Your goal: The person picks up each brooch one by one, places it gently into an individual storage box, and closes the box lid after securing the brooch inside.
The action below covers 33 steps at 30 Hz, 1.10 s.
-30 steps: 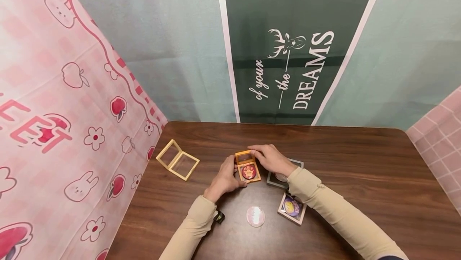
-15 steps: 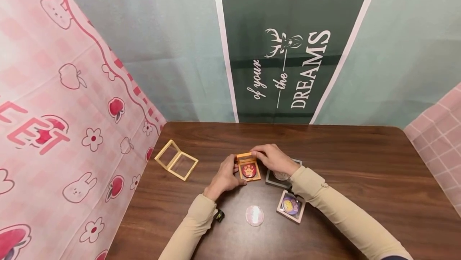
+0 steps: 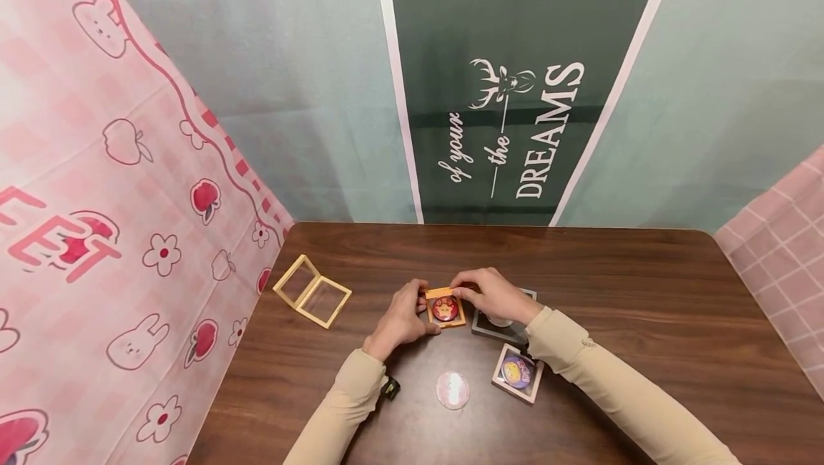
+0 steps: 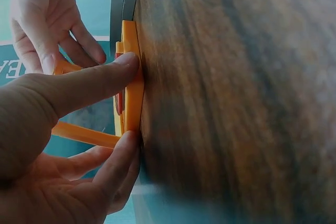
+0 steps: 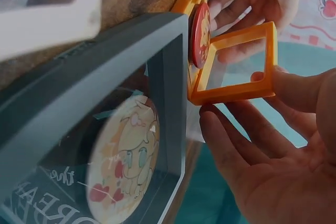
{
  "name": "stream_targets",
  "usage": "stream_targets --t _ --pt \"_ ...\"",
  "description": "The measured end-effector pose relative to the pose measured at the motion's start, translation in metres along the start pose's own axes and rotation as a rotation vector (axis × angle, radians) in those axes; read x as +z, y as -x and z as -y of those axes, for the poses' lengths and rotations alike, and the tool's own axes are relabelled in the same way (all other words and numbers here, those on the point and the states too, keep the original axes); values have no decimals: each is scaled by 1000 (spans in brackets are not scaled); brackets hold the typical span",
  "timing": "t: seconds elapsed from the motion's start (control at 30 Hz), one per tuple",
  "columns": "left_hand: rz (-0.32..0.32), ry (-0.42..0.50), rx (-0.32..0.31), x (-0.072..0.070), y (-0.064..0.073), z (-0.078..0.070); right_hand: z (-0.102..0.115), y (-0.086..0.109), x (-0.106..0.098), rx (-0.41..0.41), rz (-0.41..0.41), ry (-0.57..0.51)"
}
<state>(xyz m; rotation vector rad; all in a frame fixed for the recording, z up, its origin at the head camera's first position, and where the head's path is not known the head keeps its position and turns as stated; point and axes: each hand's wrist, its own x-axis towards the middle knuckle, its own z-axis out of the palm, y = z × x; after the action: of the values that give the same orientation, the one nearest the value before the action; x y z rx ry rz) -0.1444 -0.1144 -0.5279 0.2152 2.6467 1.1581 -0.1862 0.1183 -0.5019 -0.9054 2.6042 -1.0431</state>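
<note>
A small orange display case [image 3: 428,295] lies on the table with its hinged lid [image 5: 270,61] raised at an angle. In its base rests a round red badge [image 3: 445,308] with a yellow figure. The left hand [image 3: 400,313] grips the base from the side, thumb [image 4: 100,80] on the front edge and fingers near the hinge. With thumb and fingers the right hand [image 3: 492,295] holds the lid's edge. Partly under the right hand stands a grey display case [image 5: 105,45] with a round cartoon badge [image 5: 126,161] inside, close beside the orange one.
At the left is a pale yellow display case [image 3: 313,293] with its lid up. A pink-framed case [image 3: 531,396] with a purple badge [image 3: 517,372] lies below the right wrist. A shiny round disc [image 3: 453,390] is nearer the front. Cloth hangs behind the brown table [image 3: 644,307].
The orange lid has tilted down toward its base, with the right hand following it. The left hand keeps its grip on the base. The head view has shifted slightly.
</note>
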Motion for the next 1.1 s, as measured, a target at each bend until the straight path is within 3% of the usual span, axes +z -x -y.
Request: stream_targets --t 0.17,0.37,0.73,1.1 --pt "-3 12 19 -1 0 0 0 4 2 -76 14 34" --pt "4 7 31 0 0 1 5 9 4 -110 64 58" --pt "7 -11 55 1 1 4 7 13 9 -116 96 120" --pt "29 -76 86 -2 2 3 9 15 17 -99 67 187"
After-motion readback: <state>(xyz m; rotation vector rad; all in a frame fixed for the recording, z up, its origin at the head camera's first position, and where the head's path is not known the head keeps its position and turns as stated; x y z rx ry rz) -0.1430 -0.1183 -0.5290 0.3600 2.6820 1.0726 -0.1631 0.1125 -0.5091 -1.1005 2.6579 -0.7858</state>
